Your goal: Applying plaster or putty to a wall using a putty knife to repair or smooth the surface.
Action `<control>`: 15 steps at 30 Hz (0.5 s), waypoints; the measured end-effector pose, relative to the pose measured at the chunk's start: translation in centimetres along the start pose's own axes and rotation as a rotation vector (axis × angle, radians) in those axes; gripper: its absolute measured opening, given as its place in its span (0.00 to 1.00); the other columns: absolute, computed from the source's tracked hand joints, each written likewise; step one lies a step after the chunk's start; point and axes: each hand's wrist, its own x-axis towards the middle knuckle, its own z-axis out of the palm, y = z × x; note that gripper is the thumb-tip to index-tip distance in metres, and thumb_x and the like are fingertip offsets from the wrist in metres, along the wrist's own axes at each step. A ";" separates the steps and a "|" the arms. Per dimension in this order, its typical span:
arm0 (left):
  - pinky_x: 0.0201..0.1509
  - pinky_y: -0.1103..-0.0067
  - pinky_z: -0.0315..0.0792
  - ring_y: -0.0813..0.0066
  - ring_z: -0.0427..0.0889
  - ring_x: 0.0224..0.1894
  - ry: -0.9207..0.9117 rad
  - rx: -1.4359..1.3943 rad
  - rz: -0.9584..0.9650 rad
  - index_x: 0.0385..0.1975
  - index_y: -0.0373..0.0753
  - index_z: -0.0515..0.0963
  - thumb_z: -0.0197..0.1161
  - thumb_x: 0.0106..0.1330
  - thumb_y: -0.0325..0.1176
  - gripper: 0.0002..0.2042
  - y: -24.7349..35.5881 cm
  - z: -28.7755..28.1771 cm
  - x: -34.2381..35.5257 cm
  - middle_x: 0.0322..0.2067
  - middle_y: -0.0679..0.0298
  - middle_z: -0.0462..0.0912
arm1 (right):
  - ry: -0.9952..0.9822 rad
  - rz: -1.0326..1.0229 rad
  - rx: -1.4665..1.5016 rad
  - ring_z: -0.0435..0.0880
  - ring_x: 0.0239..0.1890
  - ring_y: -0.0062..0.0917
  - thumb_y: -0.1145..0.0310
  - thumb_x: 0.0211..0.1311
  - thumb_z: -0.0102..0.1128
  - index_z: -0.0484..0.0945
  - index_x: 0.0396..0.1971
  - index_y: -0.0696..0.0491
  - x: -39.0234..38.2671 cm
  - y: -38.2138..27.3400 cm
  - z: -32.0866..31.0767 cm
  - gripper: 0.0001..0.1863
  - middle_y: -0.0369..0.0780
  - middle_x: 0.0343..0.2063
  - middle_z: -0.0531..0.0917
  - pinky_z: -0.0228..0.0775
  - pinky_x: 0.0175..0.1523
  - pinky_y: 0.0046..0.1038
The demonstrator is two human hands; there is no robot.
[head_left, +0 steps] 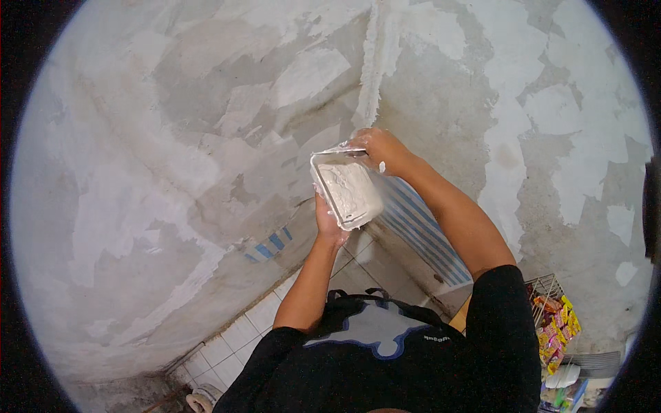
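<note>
Near the middle of the frame, the person holds a rectangular tray (322, 180) with white edges, and it is tilted. Inside it there is a thick mass of off-white paste (346, 187), with an uneven surface. The left hand (330, 219) is clamped on the tray from the lower left side, and white smears are seen on its skin. The right hand (379, 147) is at the tray's upper end, with its fingers bent and closed on a thin flat tool, probably a scraper (354, 149); this part is small and blurred, so I cannot be fully sure.

Behind, two grey walls meet in a corner (372, 76) at the upper middle, and both carry irregular white patches. A blue-and-white striped area (423, 230) is to the right below the tray, partly behind the right arm. Light square floor tiles (241, 334) show at the lower left. At the lower right, a wire basket (547, 286) is beside yellow and pink packets (561, 327). The person wears a black T-shirt (406, 375).
</note>
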 end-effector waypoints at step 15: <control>0.61 0.62 0.64 0.59 0.69 0.57 0.005 -0.072 0.137 0.60 0.41 0.60 0.35 0.68 0.57 0.30 -0.8 0.6 1.9 0.56 0.59 0.68 | 0.071 -0.027 0.164 0.78 0.34 0.45 0.75 0.46 0.54 0.79 0.34 0.58 -5.5 0.4 0.0 0.13 0.49 0.31 0.80 0.71 0.42 0.39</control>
